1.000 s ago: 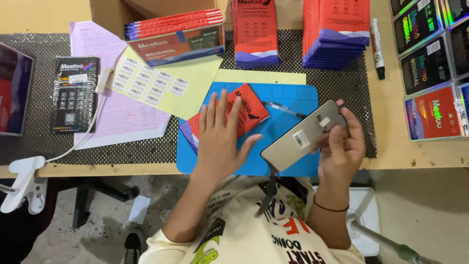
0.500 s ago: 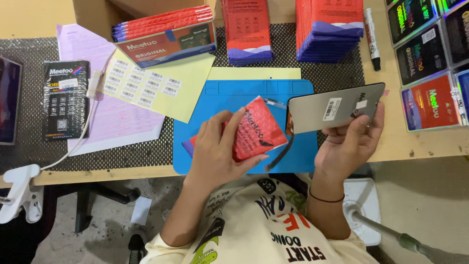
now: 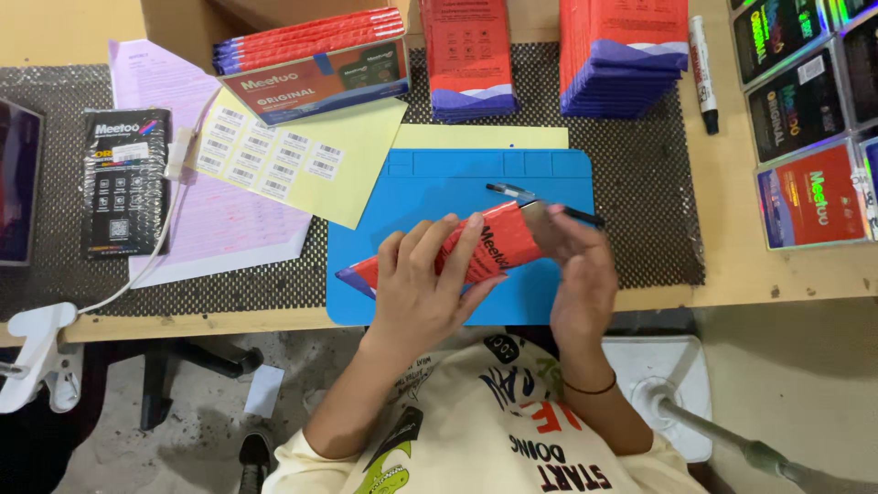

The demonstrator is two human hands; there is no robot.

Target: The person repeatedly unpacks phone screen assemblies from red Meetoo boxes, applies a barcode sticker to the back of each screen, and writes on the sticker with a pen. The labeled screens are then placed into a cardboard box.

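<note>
Partway, a grey flat panel (image 3: pixel 541 229) is being fed into the red sleeve (image 3: pixel 476 249) above the blue mat (image 3: pixel 430 183); the sleeve is gripped by the left hand (image 3: pixel 422 291), the panel pinched by the right hand (image 3: pixel 582 279). Insertion remains unfinished.
</note>
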